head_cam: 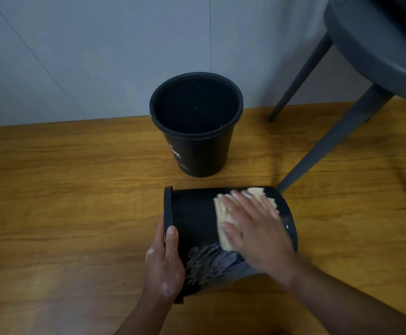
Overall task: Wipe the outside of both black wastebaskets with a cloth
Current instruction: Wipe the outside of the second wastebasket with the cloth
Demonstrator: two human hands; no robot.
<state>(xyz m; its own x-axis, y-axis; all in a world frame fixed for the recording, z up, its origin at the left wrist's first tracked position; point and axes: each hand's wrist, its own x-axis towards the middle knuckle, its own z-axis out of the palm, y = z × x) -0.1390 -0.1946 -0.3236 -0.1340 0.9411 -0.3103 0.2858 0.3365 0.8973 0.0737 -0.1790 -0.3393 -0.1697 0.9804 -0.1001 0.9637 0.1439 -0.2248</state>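
A black wastebasket lies on its side on the wooden floor, rim to the left and base to the right. My left hand grips its rim, thumb over the edge. My right hand presses flat, fingers straight, on a pale yellow cloth spread over the basket's upper side near the base. A wet, streaky patch shows on the near side of the basket. A second black wastebasket with a white print stands upright just behind, against the wall, apart from both hands.
A grey chair stands at the right; one of its legs comes down right next to the lying basket's base. A grey wall runs behind. Wooden floor stretches to the left.
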